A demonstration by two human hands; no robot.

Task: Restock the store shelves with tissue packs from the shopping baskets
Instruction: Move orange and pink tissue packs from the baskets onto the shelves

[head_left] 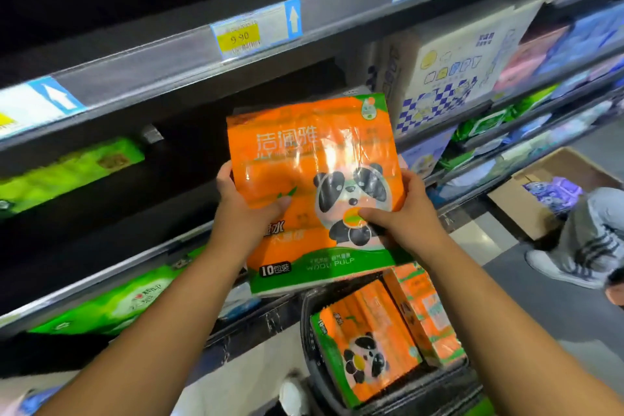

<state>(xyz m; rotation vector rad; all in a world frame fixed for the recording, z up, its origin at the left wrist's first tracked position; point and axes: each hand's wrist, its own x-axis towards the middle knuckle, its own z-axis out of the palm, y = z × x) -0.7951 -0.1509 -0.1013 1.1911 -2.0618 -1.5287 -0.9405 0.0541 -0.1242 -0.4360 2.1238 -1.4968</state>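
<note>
The orange tissue pack (pixel 314 179) is in the air, upright with its panda face toward the camera. It is in front of the dark opening of the middle shelf (pixel 135 262) and above the black basket (pixel 305 331), where two more orange packs (pixel 368 341) lie.

The step in hand looks like the carry from basket to shelf, with the pack lifted out and not yet set down. The next move calls for pushing it forward into the opening and standing it on the shelf board. The bay is too dark to tell whether anything sits at the back, so the depth may need feeling out.

The left hand (pixel 243 209) grips the pack's left edge, thumb on the front and fingers hidden behind. The right hand (pixel 401 213) holds the right edge the same way, its thumb laid across the panda.

Green packs (pixel 67 172) lie on the shelf to the left, and a yellow price tag (pixel 239 37) is on the rail above.
</note>
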